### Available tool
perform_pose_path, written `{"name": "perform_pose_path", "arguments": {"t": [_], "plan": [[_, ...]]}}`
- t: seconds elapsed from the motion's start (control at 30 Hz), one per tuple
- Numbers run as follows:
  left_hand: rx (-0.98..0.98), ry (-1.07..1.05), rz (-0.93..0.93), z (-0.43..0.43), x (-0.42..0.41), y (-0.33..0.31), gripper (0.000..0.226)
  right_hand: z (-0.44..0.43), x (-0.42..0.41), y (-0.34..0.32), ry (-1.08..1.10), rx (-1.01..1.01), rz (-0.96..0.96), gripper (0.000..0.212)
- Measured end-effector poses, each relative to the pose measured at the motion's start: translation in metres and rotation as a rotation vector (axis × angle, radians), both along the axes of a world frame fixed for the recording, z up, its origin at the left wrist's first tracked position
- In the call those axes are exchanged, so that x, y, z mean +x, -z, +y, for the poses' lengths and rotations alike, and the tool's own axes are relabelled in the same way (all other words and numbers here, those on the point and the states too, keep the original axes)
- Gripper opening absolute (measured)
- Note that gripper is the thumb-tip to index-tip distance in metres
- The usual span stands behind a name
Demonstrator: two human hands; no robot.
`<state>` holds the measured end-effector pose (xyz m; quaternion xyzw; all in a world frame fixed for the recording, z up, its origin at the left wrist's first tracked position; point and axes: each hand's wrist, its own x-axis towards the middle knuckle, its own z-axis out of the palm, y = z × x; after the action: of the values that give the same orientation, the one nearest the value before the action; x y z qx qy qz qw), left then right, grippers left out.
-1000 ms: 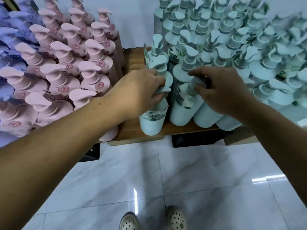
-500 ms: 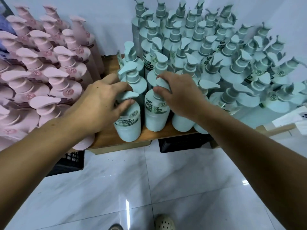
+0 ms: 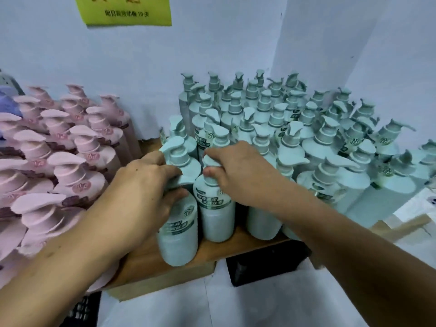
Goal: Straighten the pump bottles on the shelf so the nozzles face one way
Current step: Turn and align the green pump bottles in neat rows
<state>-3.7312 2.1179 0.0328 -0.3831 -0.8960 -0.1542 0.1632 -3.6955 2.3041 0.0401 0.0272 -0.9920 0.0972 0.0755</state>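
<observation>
Several pale green pump bottles stand packed on a low wooden shelf; their nozzles point in mixed directions. My left hand grips the pump neck of the front-left green bottle, whose nozzle points toward me and to the right. My right hand pinches the pump head of the green bottle beside it, fingers curled over the top and hiding its nozzle.
Several pink pump bottles crowd the left side, nozzles mostly pointing left. A white wall with a green paper sign stands behind. Black crates sit under the shelf, and white tiled floor lies below.
The view has tilted up, showing the wall and sign. Both hands stay on the two front green bottles; the right hand shifted slightly left onto the pump head.
</observation>
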Motion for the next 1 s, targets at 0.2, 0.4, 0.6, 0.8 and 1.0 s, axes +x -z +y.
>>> {"name": "perform_pose_path", "arguments": {"t": [0.2, 0.4, 0.6, 0.8, 1.0], "plan": [[0.247, -0.052, 0.099, -0.006, -0.001, 0.031, 0.038, 0.003, 0.002, 0.03, 0.006, -0.173, 0.246, 0.04], [0.846, -0.008, 0.033, -0.009, 0.031, 0.105, 0.057, -0.012, 0.024, 0.093, 0.11, -0.668, 0.647, 0.054], [0.973, -0.078, -0.176, -0.003, 0.038, 0.192, 0.107, -0.026, 0.038, 0.18, 0.244, -0.792, 0.531, 0.11], [0.948, -0.144, -0.323, -0.003, 0.031, 0.232, 0.089, -0.028, 0.03, 0.219, 0.427, -0.716, 0.401, 0.112], [0.942, -0.159, -0.289, -0.002, 0.034, 0.23, 0.074, -0.019, 0.025, 0.224, 0.438, -0.708, 0.381, 0.099]]}}
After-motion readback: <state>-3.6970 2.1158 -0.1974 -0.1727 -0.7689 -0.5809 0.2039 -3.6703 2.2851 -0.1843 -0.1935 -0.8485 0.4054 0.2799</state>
